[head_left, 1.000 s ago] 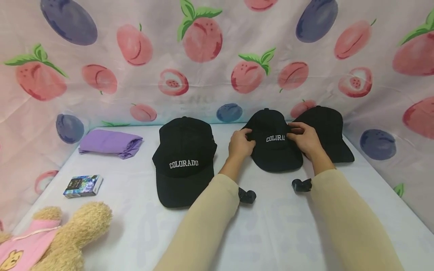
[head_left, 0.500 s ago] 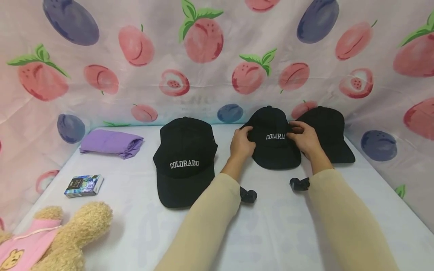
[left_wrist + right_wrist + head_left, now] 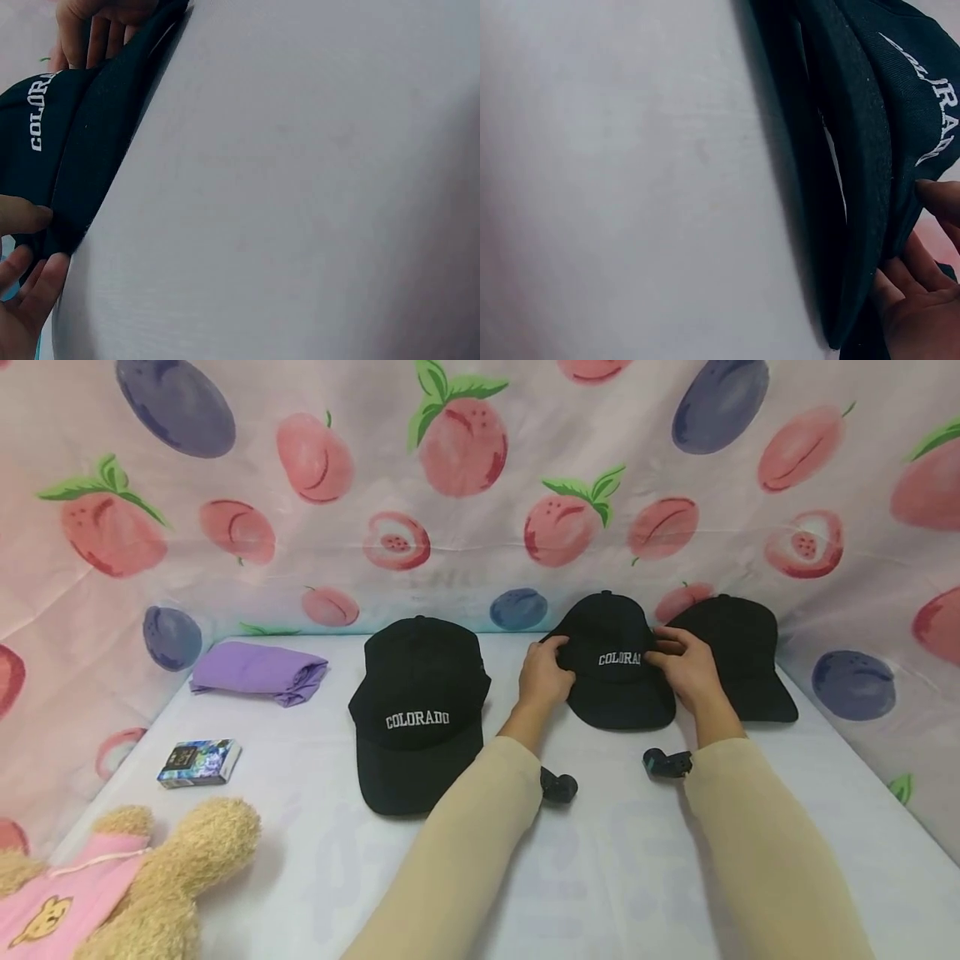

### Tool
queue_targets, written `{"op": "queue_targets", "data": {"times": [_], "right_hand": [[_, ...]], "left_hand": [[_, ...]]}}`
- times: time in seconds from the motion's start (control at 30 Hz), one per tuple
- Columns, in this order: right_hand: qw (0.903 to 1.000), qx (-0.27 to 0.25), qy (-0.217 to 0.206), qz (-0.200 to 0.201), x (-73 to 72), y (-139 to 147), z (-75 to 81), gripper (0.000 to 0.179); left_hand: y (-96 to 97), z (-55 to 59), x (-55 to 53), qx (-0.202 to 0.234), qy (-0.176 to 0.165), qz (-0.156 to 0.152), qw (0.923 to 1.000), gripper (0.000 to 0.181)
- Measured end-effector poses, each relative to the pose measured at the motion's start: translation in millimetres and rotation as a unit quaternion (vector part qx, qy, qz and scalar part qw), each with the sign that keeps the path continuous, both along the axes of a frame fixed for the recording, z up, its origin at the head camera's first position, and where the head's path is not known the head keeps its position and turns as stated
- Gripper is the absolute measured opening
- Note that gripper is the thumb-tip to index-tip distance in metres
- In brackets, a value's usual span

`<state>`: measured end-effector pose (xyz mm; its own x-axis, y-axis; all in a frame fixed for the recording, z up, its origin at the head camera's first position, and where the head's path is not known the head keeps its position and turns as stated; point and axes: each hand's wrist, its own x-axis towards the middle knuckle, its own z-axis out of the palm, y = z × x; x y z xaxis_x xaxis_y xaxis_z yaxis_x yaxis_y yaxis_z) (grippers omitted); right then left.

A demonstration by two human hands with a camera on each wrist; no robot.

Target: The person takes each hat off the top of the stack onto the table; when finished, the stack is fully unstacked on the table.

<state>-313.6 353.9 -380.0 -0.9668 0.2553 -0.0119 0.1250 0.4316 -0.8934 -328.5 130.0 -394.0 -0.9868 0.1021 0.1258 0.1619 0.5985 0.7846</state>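
A black cap (image 3: 621, 697) with white COLORADO lettering is held between both hands near the back of the table. My left hand (image 3: 543, 677) pinches its left side, thumb on the front and fingers behind, as the left wrist view also shows. On the other side my right hand (image 3: 686, 668) pinches the cap, its thumb beside the lettering and covering the last letters in the head view. In the right wrist view a second dark curved edge (image 3: 810, 225) lies below the cap's brim (image 3: 862, 165), with a narrow light gap between.
Another COLORADO cap (image 3: 416, 693) stands left of the hands, and a black cap (image 3: 750, 660) sits behind the right hand. Farther left are a folded purple cloth (image 3: 258, 670), a small patterned box (image 3: 198, 763) and a plush toy (image 3: 172, 868). A fruit-print curtain (image 3: 465, 552) borders the table.
The held cap has risen or moved back slightly, its brim higher in the head view. Both hands keep their hold on it. The head view has shifted a little.
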Motion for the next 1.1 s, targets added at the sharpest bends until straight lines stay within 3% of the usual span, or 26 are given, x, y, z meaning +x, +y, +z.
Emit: {"op": "queue_targets", "data": {"times": [0.4,0.77,1.1], "right_hand": [[0.9993,-0.033,0.015,-0.008,0.0,-2,1.5,0.058],[0.9987,-0.039,0.023,-0.025,5.3,-4,0.1,0.055],[0.9980,-0.034,0.021,-0.050,10.2,-9,9.3,0.051]], "left_hand": [[2.8,-1.0,-4.5,0.006,-0.006,0.024,0.9997,0.056],[-0.6,-0.3,0.5,0.009,-0.003,0.027,0.9996,0.051],[-4.4,5.9,2.9,0.084,-0.035,0.030,0.9955,0.045]]}}
